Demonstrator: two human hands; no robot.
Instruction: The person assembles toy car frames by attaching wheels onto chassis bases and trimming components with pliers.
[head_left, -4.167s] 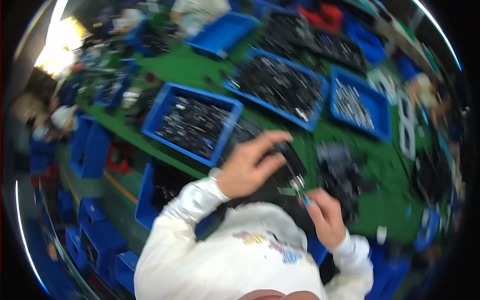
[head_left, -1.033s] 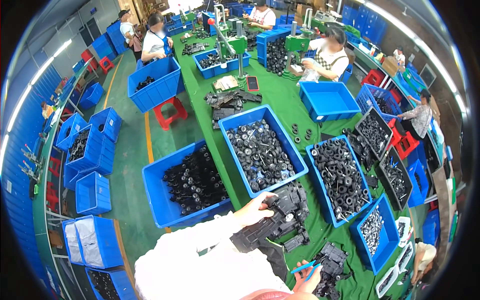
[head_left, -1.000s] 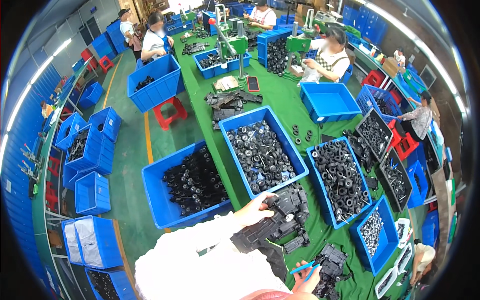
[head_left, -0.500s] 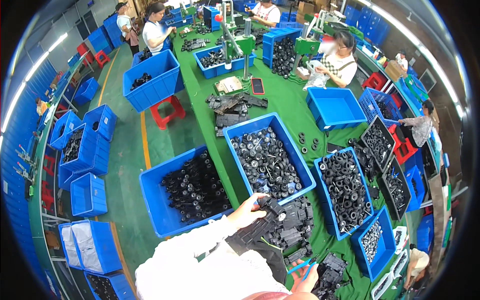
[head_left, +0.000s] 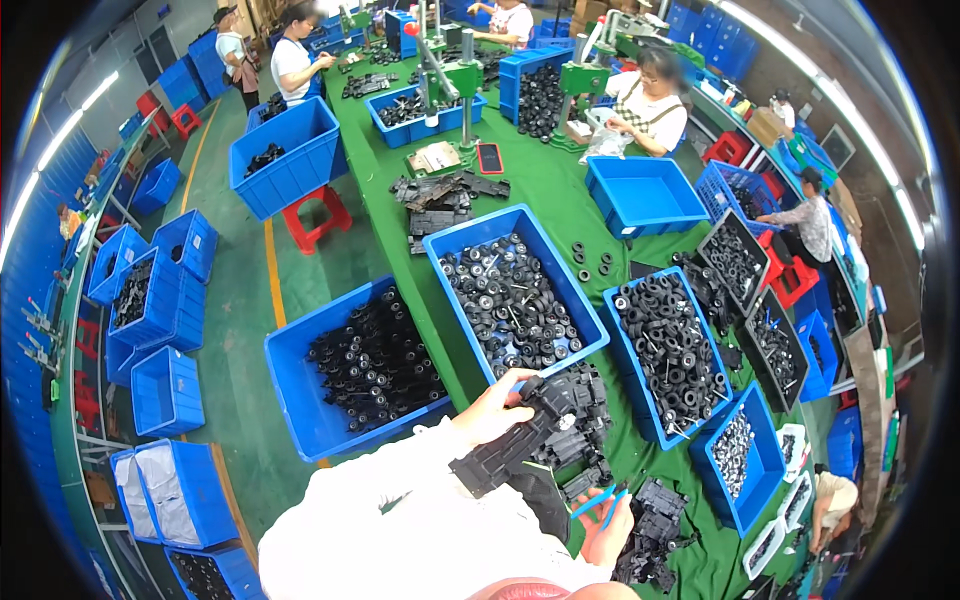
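Note:
In my left hand [head_left: 490,410] is a black plastic toy-car chassis [head_left: 508,447], gripped at its upper end and held at a slant above the table's near edge. My right hand [head_left: 608,538] has its fingers around blue-handled pliers [head_left: 598,503], low in the view, apart from the chassis. Just beyond the held piece lies a pile of similar black chassis [head_left: 585,400]. More black chassis [head_left: 655,520] lie to the right of the pliers.
A blue bin [head_left: 474,223] of small wheels stands ahead, with a blue bin of tyres [head_left: 670,350] to its right. Left, below table level, another bin [head_left: 290,385] holds black parts with wheels. A green hand press [head_left: 465,85] stands farther off. Co-workers sit and stand around.
The whole view has shifted slightly, so the bins sit higher and more to the left. The chassis in my left hand now shows more of its length. Both hands keep their hold.

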